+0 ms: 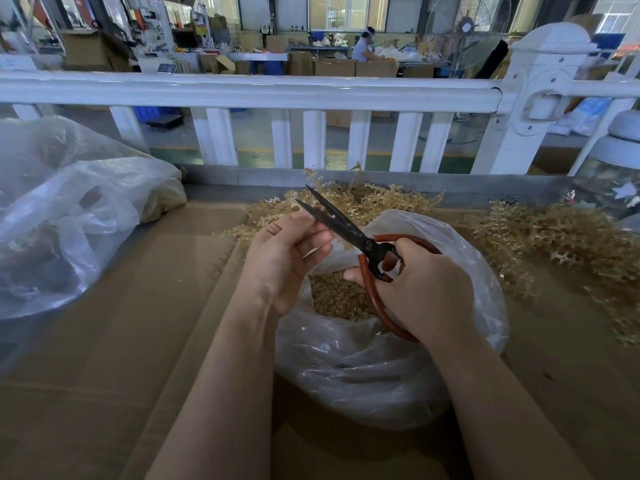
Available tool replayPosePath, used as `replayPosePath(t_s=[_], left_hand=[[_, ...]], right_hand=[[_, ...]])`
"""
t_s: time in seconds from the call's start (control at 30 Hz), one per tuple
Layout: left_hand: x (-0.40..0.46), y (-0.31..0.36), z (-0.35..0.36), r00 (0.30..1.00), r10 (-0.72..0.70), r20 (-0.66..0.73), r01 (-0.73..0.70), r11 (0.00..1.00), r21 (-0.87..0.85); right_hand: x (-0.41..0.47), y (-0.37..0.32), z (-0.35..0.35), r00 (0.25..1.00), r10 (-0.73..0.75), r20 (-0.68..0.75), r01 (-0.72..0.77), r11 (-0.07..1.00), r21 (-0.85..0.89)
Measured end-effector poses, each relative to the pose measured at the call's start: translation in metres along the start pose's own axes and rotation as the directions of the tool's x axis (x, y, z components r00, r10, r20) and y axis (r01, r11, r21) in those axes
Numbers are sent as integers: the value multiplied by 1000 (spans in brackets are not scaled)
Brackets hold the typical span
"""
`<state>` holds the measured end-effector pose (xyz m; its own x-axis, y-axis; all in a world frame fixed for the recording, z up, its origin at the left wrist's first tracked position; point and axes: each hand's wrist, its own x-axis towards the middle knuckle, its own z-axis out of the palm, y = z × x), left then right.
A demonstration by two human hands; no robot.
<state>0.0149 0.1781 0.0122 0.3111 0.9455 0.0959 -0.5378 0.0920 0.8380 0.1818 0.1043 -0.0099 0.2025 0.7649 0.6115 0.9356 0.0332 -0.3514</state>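
Scissors [346,230], gripped by the right hand [426,292] with fingers curled through the red handles above the open plastic bag [363,375], could nick the left hand [287,254], whose fingertips [306,220] pinch a tiny piece [331,216] right against the parted blades, if these snap together carelessly.

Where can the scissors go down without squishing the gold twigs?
The scissors could lie on the bare cardboard between the crumpled bags on the left and the open bag in the middle. Behind that bag and to its right, gold twigs crowd the board.
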Motion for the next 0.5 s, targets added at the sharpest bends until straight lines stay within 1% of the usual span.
replayPosePath(t_s=[0.2, 0.37, 0.5], left_hand=[[2, -2, -3, 996, 93, -1, -92, 987, 132], [-1, -1, -2, 981, 178, 75, -192, 940, 283], [-2, 0, 0, 974, 204, 102, -227, 914, 336]], right_hand=[[0, 3, 2, 1000, -1, 11, 2, 1000, -5], [1, 3, 1, 1000, 10, 26, -10, 1000, -11], [2, 2, 0, 1000, 13, 11, -13, 999, -30]])
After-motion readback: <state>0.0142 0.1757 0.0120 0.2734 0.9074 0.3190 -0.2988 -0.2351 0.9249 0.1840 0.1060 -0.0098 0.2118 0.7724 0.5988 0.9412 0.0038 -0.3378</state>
